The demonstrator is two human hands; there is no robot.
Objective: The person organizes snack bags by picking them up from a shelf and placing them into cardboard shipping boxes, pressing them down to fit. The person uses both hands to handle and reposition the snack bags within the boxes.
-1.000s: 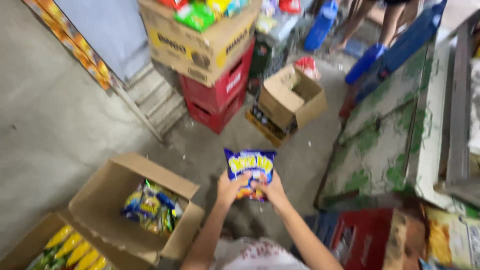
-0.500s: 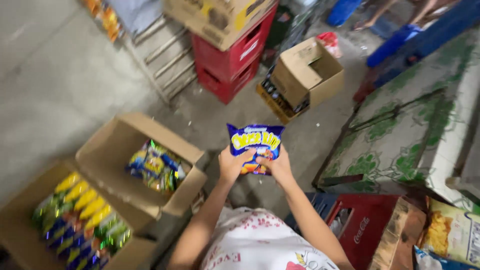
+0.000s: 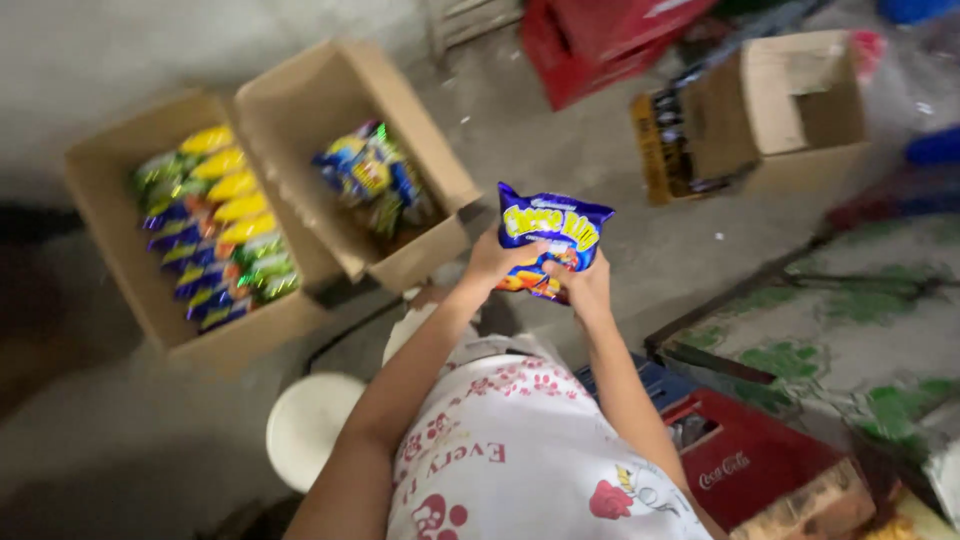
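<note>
Two hands, the left hand and the right hand, pinch a purple snack bag upright in the middle of the frame, with the half-full cardboard box closer to the left one.

There is one camera. It sits on the person's head and looks almost straight down. It is tipped a bit forward, so the floor ahead fills the top of the picture. The person's own shirt and arms are very close, at the bottom. The left hand and right hand meet near the middle, fairly close to the camera. The open cardboard boxes on the floor lie farther off, up and to the left.
</note>
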